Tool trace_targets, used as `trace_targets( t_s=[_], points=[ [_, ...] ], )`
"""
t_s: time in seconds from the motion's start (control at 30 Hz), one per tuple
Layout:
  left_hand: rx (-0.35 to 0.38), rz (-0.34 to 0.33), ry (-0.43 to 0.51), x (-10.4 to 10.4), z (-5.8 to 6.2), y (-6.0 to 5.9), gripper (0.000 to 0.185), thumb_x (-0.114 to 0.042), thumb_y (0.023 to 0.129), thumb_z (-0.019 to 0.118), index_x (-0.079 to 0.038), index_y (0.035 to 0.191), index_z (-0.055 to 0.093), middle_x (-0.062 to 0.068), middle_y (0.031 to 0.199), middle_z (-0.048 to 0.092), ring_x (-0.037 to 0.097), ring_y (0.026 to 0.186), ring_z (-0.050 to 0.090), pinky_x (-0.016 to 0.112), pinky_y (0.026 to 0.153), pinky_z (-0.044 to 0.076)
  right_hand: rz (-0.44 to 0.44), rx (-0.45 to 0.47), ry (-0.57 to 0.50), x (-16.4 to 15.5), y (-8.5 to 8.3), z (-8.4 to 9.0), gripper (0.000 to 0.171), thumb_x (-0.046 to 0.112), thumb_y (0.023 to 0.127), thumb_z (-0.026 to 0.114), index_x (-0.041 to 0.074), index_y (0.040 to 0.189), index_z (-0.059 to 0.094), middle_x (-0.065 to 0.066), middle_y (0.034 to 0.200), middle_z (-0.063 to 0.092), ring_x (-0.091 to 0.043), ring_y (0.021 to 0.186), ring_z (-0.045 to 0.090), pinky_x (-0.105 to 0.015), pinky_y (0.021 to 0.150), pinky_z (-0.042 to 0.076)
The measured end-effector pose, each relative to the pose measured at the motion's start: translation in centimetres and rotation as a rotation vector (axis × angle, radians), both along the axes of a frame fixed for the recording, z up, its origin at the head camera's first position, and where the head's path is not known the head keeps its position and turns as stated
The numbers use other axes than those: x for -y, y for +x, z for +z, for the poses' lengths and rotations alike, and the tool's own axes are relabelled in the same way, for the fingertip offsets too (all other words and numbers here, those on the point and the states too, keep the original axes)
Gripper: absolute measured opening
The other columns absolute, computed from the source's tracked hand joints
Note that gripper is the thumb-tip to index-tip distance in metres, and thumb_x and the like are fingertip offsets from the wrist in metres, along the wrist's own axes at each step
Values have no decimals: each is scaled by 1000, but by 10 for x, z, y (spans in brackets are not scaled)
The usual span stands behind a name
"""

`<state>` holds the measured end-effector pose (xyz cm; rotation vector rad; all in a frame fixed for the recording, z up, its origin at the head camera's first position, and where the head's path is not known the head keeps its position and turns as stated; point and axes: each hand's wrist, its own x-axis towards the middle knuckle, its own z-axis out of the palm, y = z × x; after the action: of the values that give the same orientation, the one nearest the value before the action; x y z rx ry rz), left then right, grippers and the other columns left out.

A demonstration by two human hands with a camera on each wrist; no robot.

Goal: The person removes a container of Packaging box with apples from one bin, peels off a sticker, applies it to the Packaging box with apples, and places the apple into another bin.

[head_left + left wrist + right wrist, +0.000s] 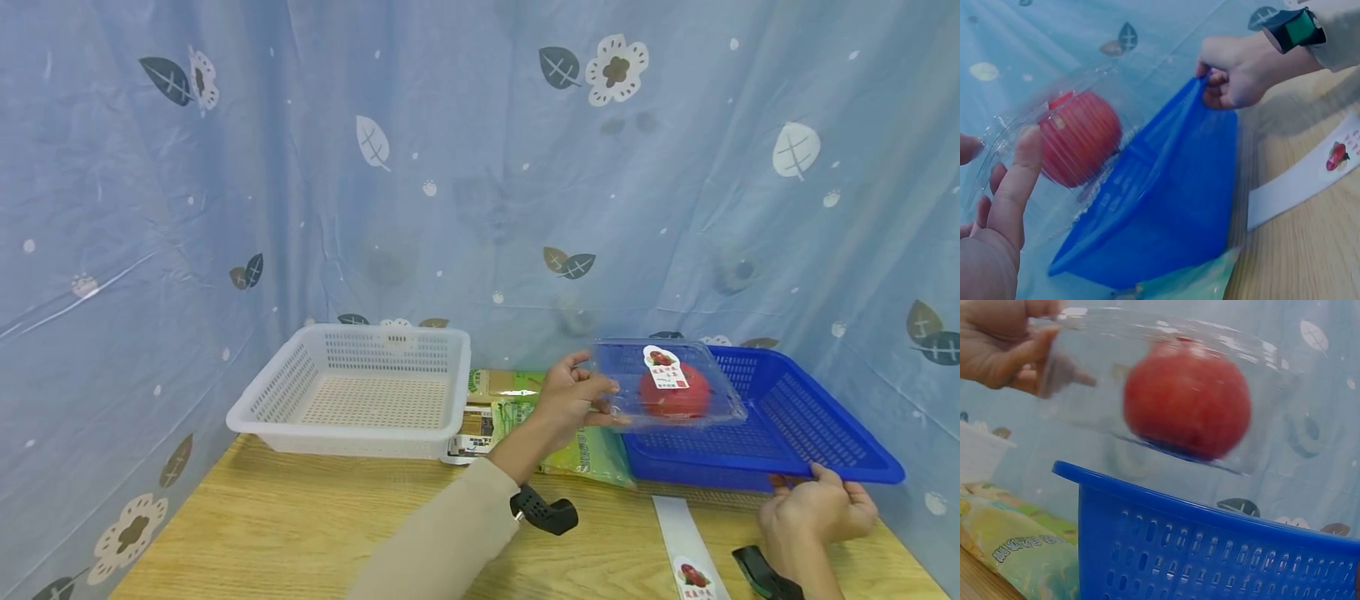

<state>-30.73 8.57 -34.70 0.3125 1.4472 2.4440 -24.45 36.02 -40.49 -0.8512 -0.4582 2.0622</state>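
My left hand (566,396) grips the left end of a clear plastic box (622,367), thumb and fingers curled over its edge. Inside the box lies a round red fruit (678,402) that looks like an apple; a white sticker (666,367) is on the lid. The box is tilted and held above the blue plastic basket (810,417). At the basket's front right corner my right hand (816,507) pinches the rim. That hand (1235,72) also shows in the left wrist view, while the right wrist view shows the fruit (1188,400) over the basket's rim.
On the left stands a white plastic basket (352,440). Between the baskets lie a green-yellow packet (592,457) and other flat packages. A white paper strip (684,529) with a fruit picture lies on the wooden table. A blue patterned curtain (450,208) hangs behind.
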Motion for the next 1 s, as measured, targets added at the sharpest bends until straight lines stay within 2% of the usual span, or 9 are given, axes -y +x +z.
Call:
trace_targets(
  t_s=[0.27, 0.4, 0.57, 0.8, 0.87, 1.0],
  points=[
    [22, 68, -59, -44, 4, 4, 67, 7, 81, 71, -11, 143, 52, 7, 87, 53, 20, 52, 54, 48, 63, 62, -7, -12, 2, -3, 0, 2, 23, -2, 99, 52, 12, 98, 33, -1, 93, 38, -20, 38, 30, -32, 32, 34],
    [28, 88, -70, -60, 3, 2, 66, 9, 80, 70, -11, 141, 54, 8, 85, 52, 21, 49, 53, 51, 62, 61, -12, -26, -8, -4, -1, 0, 23, -3, 98, 51, 12, 96, 33, -1, 92, 39, -19, 38, 28, -31, 32, 31],
    [22, 99, -137, -72, -3, -4, 67, 13, 78, 69, -12, 138, 54, 6, 74, 50, 22, 43, 49, 51, 57, 60, -20, -29, -12, -4, -1, -3, 25, -4, 98, 52, 11, 96, 33, -1, 92, 41, -19, 38, 28, -32, 31, 30],
    [55, 121, -251, -82, -8, -6, 70, 11, 77, 69, -9, 142, 50, 16, 91, 53, 24, 43, 49, 45, 53, 60, -14, -13, 2, -5, -1, -3, 24, -3, 98, 50, 13, 96, 32, -1, 92, 39, -18, 40, 29, -31, 33, 34],
    [60, 124, -268, -83, -9, -6, 72, 10, 77, 69, -9, 144, 48, 17, 88, 54, 24, 42, 48, 45, 54, 60, -5, 2, 9, -5, -2, -3, 24, -2, 99, 50, 13, 97, 32, -1, 94, 37, -17, 42, 30, -30, 34, 33],
    [36, 120, -347, -85, -9, -5, 74, 8, 79, 70, -6, 147, 45, 14, 69, 53, 23, 42, 50, 44, 55, 60, 7, 15, 18, -5, -2, -5, 22, 0, 100, 51, 14, 98, 33, 0, 94, 37, -17, 43, 31, -30, 35, 33]
  ],
)
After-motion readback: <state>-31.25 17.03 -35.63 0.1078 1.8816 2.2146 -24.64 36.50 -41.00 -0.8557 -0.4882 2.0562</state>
